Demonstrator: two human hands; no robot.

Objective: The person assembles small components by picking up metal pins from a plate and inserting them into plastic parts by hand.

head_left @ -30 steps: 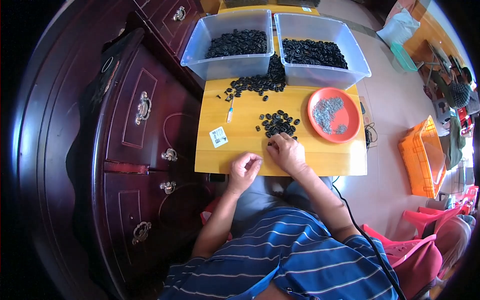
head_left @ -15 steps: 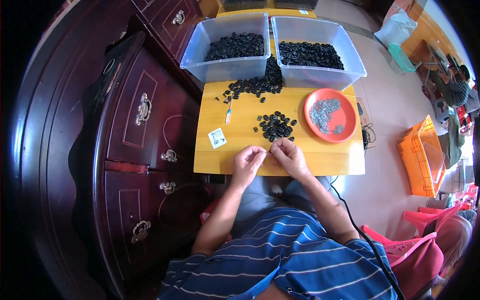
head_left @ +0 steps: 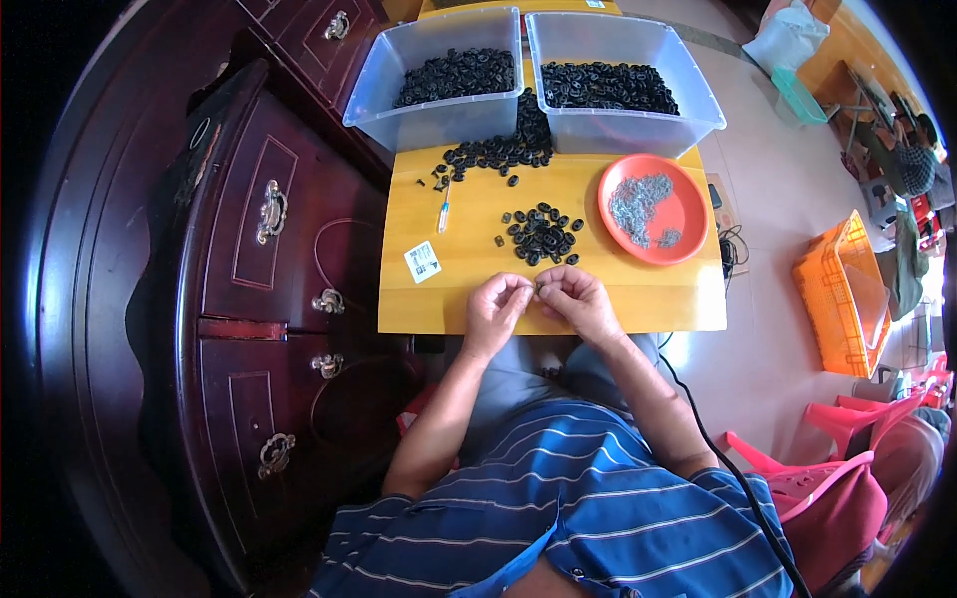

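Observation:
My left hand (head_left: 496,311) and my right hand (head_left: 584,305) face each other close above the near part of the yellow table, fingertips almost meeting. The right thumb and fingers pinch a tiny dark piece (head_left: 539,288), mostly hidden by the fingers. My left thumb and forefinger are pressed together; what they hold, if anything, is too small to make out. Just beyond the fingers lies a small pile of black oval plastic parts (head_left: 544,235). To its right, an orange-red plate (head_left: 690,237) carries many small silver metal pieces (head_left: 639,203).
Two clear plastic bins (head_left: 433,118) (head_left: 630,130) of black parts stand at the back, with more black parts (head_left: 518,148) spilled between them. A slim blue-and-white tool (head_left: 444,215) and a white printed card (head_left: 423,262) lie left. A dark wooden cabinet (head_left: 254,329) borders the left side.
The view has shifted, so the table and its things sit slightly higher and further left. My fingertips have turned a little, and the dark piece shows more at the right fingertips.

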